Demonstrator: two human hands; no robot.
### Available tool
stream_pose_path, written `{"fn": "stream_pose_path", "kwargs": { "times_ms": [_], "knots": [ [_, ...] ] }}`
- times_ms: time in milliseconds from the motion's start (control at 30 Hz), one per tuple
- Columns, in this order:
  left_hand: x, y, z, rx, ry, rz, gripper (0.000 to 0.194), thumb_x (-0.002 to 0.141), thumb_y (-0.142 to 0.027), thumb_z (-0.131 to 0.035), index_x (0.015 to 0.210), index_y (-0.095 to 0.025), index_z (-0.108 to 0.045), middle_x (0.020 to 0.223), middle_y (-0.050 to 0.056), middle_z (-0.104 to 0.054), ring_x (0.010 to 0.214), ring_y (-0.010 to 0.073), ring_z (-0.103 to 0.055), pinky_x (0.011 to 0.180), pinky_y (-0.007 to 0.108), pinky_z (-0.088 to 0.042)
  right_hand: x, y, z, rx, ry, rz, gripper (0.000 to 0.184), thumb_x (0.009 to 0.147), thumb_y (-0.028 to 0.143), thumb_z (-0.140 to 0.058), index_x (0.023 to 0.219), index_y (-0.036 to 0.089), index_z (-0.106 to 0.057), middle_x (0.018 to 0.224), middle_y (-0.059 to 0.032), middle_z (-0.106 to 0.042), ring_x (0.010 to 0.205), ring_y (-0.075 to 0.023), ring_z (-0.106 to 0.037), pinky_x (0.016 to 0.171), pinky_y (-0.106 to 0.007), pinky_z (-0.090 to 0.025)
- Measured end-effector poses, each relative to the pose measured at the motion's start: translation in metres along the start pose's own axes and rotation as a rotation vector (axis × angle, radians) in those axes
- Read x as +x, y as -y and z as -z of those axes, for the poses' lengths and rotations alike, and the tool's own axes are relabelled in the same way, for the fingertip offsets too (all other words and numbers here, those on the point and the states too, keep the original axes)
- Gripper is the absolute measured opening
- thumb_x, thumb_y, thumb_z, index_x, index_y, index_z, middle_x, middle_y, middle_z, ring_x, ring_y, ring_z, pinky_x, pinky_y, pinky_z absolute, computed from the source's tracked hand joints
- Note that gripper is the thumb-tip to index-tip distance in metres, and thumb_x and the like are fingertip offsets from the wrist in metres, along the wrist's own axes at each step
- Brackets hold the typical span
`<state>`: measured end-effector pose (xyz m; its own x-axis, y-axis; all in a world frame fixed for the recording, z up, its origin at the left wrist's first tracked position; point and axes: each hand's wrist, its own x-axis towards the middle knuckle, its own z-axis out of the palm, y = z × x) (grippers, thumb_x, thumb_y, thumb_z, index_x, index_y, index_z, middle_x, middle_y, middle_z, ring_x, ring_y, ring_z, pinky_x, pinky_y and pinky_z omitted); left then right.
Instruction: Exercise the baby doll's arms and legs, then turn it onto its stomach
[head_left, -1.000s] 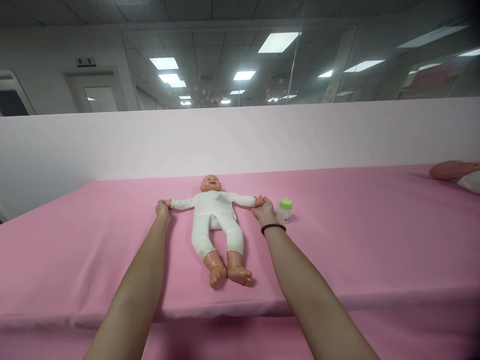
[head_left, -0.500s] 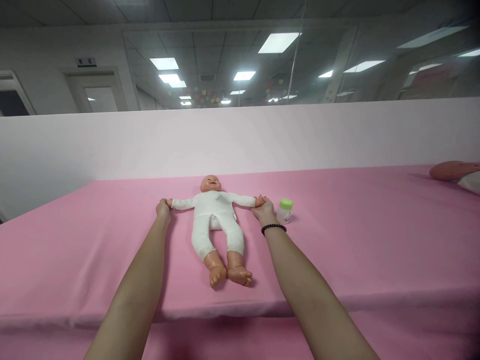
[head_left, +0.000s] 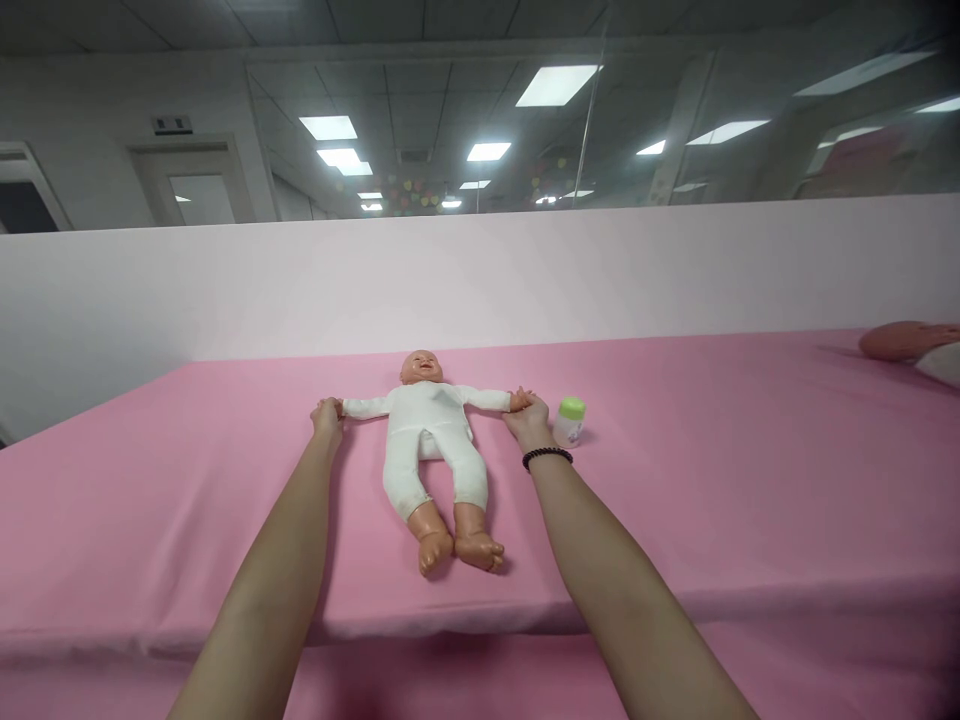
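Observation:
A baby doll (head_left: 431, 410) in a white cloth suit lies on its back on the pink sheet (head_left: 247, 430), head toward the wall and bare feet toward me. Its arms are stretched out to both sides. My left hand (head_left: 327, 414) is closed around the doll's hand on the left. On the other side, my right hand (head_left: 529, 420), below a dark beaded bracelet (head_left: 547, 457), grips the doll's other hand, whose small fingers show above mine. Just right of my right wrist stands a small clear jar (head_left: 569, 430) with a green lid (head_left: 572, 407).
A low white wall (head_left: 480, 270) runs behind the pink-covered table, with glass above it. Part of another doll (head_left: 904, 341) lies at the far right edge. The table's front edge (head_left: 442, 632) crosses below the doll's feet.
My left hand has shifted very slightly at the doll's hand. Otherwise the doll, the jar and my right hand stay in place.

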<state>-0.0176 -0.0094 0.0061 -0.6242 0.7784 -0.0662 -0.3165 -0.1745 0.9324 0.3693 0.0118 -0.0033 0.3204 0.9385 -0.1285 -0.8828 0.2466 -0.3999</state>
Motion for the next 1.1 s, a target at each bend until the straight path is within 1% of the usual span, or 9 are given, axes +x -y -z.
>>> {"fn": "stream_pose_path", "kwargs": {
  "times_ms": [100,200,367,467,600,667,867,1000,1100],
  "knots": [
    [-0.001,0.0,0.0,-0.011,0.014,0.005,0.019,0.058,-0.002,-0.049,0.063,-0.02,-0.044,0.068,-0.001,-0.049,0.06,0.0128,-0.046,0.055,0.026,-0.038,0.002,0.001,0.0,0.01,0.057,0.011,0.036,0.079,-0.005,-0.041,0.069,0.022,-0.021,0.054,0.0115,-0.021,0.039,-0.0045,-0.024,0.042,-0.015,-0.033],
    [-0.003,0.0,0.0,-0.013,0.006,0.001,0.02,0.058,-0.002,-0.049,0.062,-0.02,-0.042,0.067,-0.001,-0.047,0.058,0.0124,-0.045,0.054,0.027,-0.038,0.003,0.003,-0.001,0.024,0.09,0.019,0.035,0.083,-0.006,-0.038,0.069,0.022,-0.021,0.054,0.011,-0.02,0.039,-0.0044,-0.022,0.039,-0.014,-0.028],
    [-0.007,-0.001,-0.001,-0.043,0.007,-0.101,0.027,0.061,-0.001,-0.054,0.06,-0.021,-0.036,0.063,-0.005,-0.036,0.055,0.0082,-0.036,0.05,0.022,-0.032,0.004,0.003,-0.002,0.009,0.103,0.016,0.034,0.09,0.004,-0.047,0.071,0.023,-0.026,0.055,0.012,-0.024,0.04,-0.0046,-0.026,0.04,-0.013,-0.034],
    [-0.008,-0.001,-0.002,-0.086,0.071,-0.166,0.03,0.064,-0.002,-0.059,0.06,-0.021,-0.035,0.064,-0.006,-0.035,0.057,0.0071,-0.038,0.053,0.02,-0.035,0.003,0.003,0.0,0.009,0.1,0.015,0.032,0.09,0.004,-0.05,0.072,0.023,-0.032,0.055,0.0122,-0.03,0.04,-0.0044,-0.03,0.042,-0.013,-0.039],
    [-0.006,0.0,-0.002,-0.15,0.124,-0.206,0.032,0.067,-0.004,-0.064,0.065,-0.02,-0.037,0.067,-0.006,-0.04,0.061,0.0063,-0.045,0.064,0.019,-0.045,0.001,0.001,0.0,0.013,0.077,0.014,0.019,0.09,0.008,-0.055,0.082,0.023,-0.047,0.069,0.0082,-0.055,0.055,-0.0058,-0.055,0.057,-0.017,-0.054],
    [-0.004,0.002,-0.003,-0.17,0.105,-0.203,0.032,0.069,-0.004,-0.067,0.071,-0.021,-0.04,0.072,-0.006,-0.046,0.065,0.0064,-0.051,0.071,0.02,-0.048,-0.001,0.001,-0.001,0.014,0.067,0.009,0.016,0.09,0.009,-0.058,0.087,0.024,-0.051,0.077,0.0064,-0.061,0.064,-0.0065,-0.062,0.063,-0.018,-0.058],
    [0.008,0.008,-0.005,-0.184,0.031,-0.124,0.033,0.077,-0.009,-0.073,0.093,-0.024,-0.048,0.086,-0.002,-0.058,0.079,0.0107,-0.063,0.078,0.026,-0.053,-0.004,0.002,-0.003,0.014,0.03,-0.005,0.018,0.085,0.007,-0.062,0.089,0.023,-0.055,0.081,0.0058,-0.064,0.066,-0.006,-0.063,0.066,-0.018,-0.058],
    [0.013,0.008,-0.003,-0.189,0.019,-0.089,0.024,0.082,-0.009,-0.068,0.096,-0.022,-0.054,0.085,-0.001,-0.061,0.08,0.0115,-0.065,0.08,0.026,-0.054,-0.005,0.003,-0.003,0.002,-0.011,-0.023,0.009,0.09,0.015,-0.054,0.093,0.023,-0.059,0.091,0.0013,-0.068,0.071,-0.0085,-0.065,0.065,-0.022,-0.06],
    [0.015,0.008,-0.002,-0.194,0.022,-0.072,0.026,0.081,-0.003,-0.064,0.099,-0.02,-0.059,0.085,0.0,-0.063,0.079,0.0104,-0.065,0.081,0.025,-0.054,-0.007,0.004,-0.003,-0.015,-0.022,-0.036,0.019,0.088,0.012,-0.046,0.094,0.021,-0.062,0.092,-0.0011,-0.067,0.073,-0.0107,-0.066,0.064,-0.024,-0.06]
  ]
}}
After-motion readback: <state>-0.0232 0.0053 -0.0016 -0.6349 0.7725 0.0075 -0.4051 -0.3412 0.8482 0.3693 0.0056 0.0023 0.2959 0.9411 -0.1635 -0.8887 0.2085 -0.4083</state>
